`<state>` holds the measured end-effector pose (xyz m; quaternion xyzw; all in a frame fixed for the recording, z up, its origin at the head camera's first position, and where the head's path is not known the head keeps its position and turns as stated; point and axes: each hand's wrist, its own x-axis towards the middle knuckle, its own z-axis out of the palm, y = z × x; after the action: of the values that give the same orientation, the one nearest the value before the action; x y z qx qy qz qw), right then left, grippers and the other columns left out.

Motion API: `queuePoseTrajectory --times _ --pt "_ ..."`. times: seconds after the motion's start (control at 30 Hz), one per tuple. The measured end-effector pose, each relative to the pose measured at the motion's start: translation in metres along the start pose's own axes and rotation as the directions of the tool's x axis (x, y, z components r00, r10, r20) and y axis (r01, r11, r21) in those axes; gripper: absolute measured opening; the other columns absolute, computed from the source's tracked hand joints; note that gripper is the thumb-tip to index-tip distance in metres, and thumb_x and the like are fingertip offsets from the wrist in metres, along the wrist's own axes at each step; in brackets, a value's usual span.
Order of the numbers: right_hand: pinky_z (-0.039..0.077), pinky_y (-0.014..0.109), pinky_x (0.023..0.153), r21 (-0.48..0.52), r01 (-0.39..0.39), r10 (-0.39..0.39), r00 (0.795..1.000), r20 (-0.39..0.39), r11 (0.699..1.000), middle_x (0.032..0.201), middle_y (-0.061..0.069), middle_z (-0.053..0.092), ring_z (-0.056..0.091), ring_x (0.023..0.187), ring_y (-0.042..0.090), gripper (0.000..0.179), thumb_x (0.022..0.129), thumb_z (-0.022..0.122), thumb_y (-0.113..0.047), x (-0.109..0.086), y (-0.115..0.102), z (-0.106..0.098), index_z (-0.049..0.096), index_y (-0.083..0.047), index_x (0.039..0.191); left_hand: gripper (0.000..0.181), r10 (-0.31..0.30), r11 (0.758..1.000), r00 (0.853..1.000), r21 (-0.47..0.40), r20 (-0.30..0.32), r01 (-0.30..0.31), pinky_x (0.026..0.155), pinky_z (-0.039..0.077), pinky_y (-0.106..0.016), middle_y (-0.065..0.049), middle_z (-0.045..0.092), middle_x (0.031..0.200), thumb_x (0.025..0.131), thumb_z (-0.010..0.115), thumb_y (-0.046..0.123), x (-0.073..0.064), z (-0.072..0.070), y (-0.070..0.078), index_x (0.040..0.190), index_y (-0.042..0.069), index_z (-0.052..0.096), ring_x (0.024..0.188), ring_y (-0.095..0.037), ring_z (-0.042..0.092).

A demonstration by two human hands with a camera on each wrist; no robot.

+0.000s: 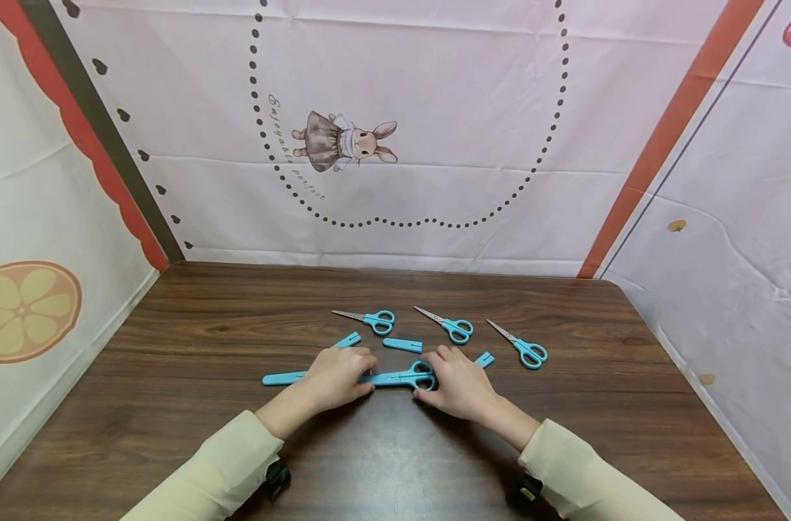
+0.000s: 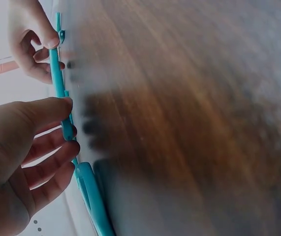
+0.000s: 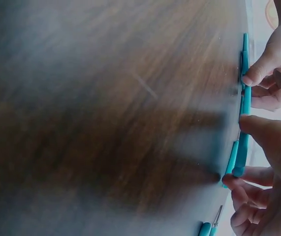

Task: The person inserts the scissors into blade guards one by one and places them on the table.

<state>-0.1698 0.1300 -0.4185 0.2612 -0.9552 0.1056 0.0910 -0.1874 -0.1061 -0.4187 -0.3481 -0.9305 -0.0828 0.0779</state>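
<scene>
A pair of light-blue-handled scissors (image 1: pixel 421 374), its blades inside a light-blue sheath (image 1: pixel 387 378), lies lengthwise between the two hands. My left hand (image 1: pixel 339 376) pinches the sheath's tip end between thumb and fingers. At the handle loops, my right hand (image 1: pixel 457 380) grips with the thumb on the near side and fingers on the far side. The left wrist view shows the left thumb (image 2: pixel 51 110) on the sheath, and the right wrist view shows the right thumb (image 3: pixel 258 128) against the handle. Another blue piece (image 1: pixel 283 378) sticks out left of my left hand, partly hidden.
Three unsheathed scissors lie farther back: left (image 1: pixel 377 320), middle (image 1: pixel 455 329) and right (image 1: pixel 528 353). Loose blue sheaths lie nearer: one behind the left hand (image 1: pixel 348 339), one in the middle (image 1: pixel 403 346), one behind the right hand (image 1: pixel 485 359). Printed cloth (image 1: pixel 434 246) borders the wooden table (image 1: pixel 174 405).
</scene>
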Motion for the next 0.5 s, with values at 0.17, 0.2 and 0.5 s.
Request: queuePoseTrajectory --times 0.17,0.2,0.5 --pt "0.042 0.028 0.057 -0.027 0.008 -0.008 1.000 0.009 1.000 0.092 0.003 0.057 0.051 0.079 0.017 0.049 0.075 0.072 -0.044 -0.0006 -0.0001 0.0014 0.064 -0.010 0.110 0.014 -0.001 1.000 1.000 0.016 0.019 0.000 0.052 0.043 -0.023 0.009 0.061 0.083 0.077 0.074 0.031 0.0019 0.0013 0.0003 0.086 0.022 0.068 0.068 -0.007 0.057" --pt "0.042 0.028 0.056 -0.030 0.011 -0.011 1.000 0.007 0.999 0.092 0.003 0.056 0.051 0.079 0.017 0.049 0.075 0.072 -0.043 -0.0006 -0.0001 0.0017 0.064 -0.010 0.109 0.014 -0.002 1.000 1.000 0.019 0.022 0.002 0.052 0.044 -0.023 0.009 0.061 0.084 0.077 0.074 0.031 0.0022 0.0015 0.0004 0.086 0.022 0.068 0.068 -0.007 0.058" --pt "0.042 0.028 0.055 -0.049 0.032 -0.032 0.999 -0.006 0.998 0.092 0.003 0.056 0.050 0.078 0.017 0.050 0.073 0.073 -0.042 -0.0008 0.0005 0.0019 0.065 -0.008 0.108 0.013 -0.004 1.000 1.000 0.026 0.024 0.003 0.052 0.043 -0.023 0.008 0.060 0.082 0.077 0.074 0.030 0.0045 0.0021 0.0009 0.085 0.022 0.068 0.066 -0.007 0.056"
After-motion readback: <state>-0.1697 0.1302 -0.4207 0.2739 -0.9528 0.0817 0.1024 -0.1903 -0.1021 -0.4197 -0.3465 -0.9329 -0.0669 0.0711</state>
